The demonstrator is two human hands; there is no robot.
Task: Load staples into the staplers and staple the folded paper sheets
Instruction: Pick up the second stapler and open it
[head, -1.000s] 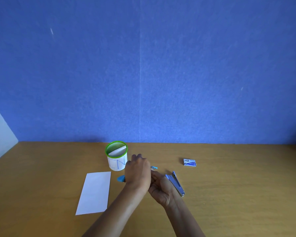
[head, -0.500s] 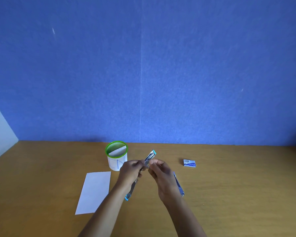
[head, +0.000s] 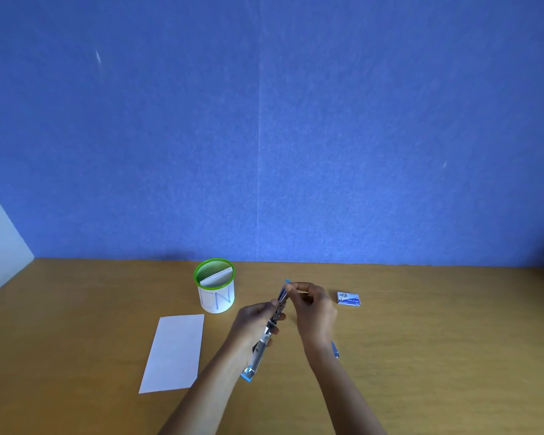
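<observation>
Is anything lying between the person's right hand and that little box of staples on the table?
Nothing visible does: only bare table separates the right hand from the staple box. That hand is busy, though, pinching the top of the opened stapler.

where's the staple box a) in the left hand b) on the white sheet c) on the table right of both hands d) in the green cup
c: the staple box lies on the table, right of the right hand and apart from it; the left hand grips the stapler.

left hand [head: 254, 321] near right hand [head: 313, 309] (fingers [head: 299, 287] curled)
</observation>
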